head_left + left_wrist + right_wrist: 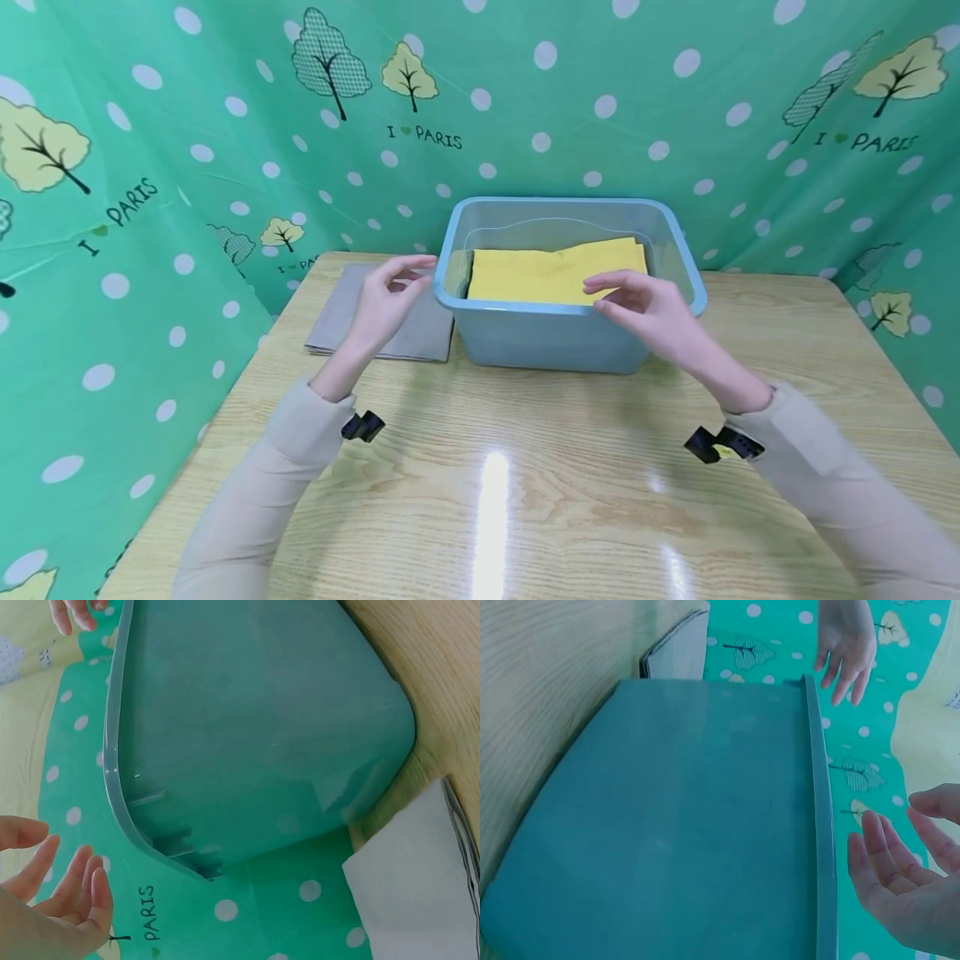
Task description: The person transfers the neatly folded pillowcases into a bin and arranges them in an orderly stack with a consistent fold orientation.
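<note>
A blue plastic bin [555, 333] stands at the back of the table with a folded yellow cloth [540, 275] inside. My left hand [386, 304] hovers by the bin's left side, above a folded grey cloth [420, 337]; its fingers are loosely bent and hold nothing. Over the bin's front right rim hangs my right hand [648, 312], fingers relaxed and apart from the thumb, also with nothing in it. Both wrist views show the hands, left [64, 900] and right [907, 877], apart from the bin wall. The cloth inside is hidden in those views.
The wooden table [420, 500] reaches toward me in front of the bin. A green dotted curtain [525, 100] with tree prints hangs close behind the bin and along the sides. Each sleeve carries a small black device [363, 426] at the wrist.
</note>
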`<control>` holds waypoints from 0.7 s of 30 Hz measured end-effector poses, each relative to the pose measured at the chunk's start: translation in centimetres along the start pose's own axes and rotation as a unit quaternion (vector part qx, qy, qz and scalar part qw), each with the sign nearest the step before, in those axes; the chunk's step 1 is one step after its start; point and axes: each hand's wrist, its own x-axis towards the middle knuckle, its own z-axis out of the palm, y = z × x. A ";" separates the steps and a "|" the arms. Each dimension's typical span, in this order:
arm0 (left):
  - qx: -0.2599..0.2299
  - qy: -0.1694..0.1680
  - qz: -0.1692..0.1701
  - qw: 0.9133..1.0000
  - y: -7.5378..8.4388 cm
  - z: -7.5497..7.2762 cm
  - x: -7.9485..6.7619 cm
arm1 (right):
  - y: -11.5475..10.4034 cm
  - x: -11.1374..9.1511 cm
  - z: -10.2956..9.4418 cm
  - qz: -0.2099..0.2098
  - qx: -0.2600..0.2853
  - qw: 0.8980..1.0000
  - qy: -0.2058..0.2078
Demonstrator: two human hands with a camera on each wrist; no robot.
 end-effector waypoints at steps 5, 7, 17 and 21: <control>-0.003 0.007 0.014 1.000 -0.3 -0.5 -0.7 | 0.1 -0.1 1.0 -0.005 0.020 1.000 -0.017; 0.000 0.012 0.009 1.000 0.4 -0.7 -1.1 | 0.1 -0.1 1.5 -0.001 0.025 0.999 -0.025; 0.013 0.036 -0.021 0.999 0.4 -1.8 -2.7 | 0.5 -0.4 4.0 0.031 0.048 0.995 -0.082; 0.021 0.040 -0.027 0.999 -2.0 -2.3 -2.8 | 0.8 -0.4 5.1 0.030 0.065 0.993 -0.094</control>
